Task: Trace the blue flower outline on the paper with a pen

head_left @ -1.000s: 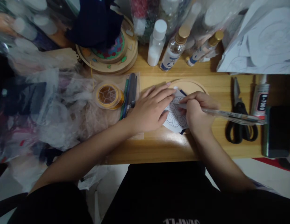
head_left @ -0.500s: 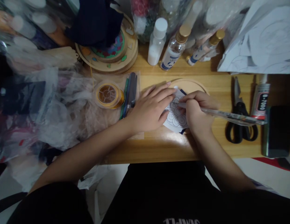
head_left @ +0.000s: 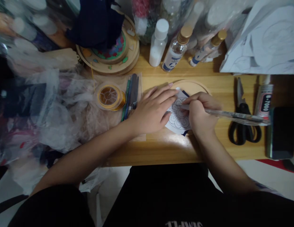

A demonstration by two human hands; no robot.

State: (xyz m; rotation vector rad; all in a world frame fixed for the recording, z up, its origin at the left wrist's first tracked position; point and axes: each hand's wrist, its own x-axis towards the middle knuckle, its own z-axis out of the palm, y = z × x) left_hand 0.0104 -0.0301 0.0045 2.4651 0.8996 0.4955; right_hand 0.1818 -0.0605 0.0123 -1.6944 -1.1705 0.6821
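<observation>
A white paper with a flower line drawing [head_left: 178, 117] lies over a dark sheet on a round wooden disc [head_left: 193, 86]. My left hand [head_left: 153, 108] lies flat with its fingers spread, pressing the paper's left side. My right hand [head_left: 201, 111] grips a long clear pen [head_left: 234, 115], whose tip touches the drawing near its upper middle. The pen's back end points right, over the scissors.
On the wooden desk [head_left: 161, 148]: black scissors [head_left: 243, 126], a glue tube [head_left: 264, 99] and a dark phone [head_left: 280, 132] at right; a gold wire spool [head_left: 110, 96] and tools in a clear sleeve [head_left: 132, 93] at left; bottles [head_left: 158, 42] and a round wooden tray [head_left: 113, 53] behind. Plastic bags [head_left: 54, 107] crowd the left.
Almost nothing. The pen in my right hand shifts very slightly over the drawing; my left hand stays pressed on the paper.
</observation>
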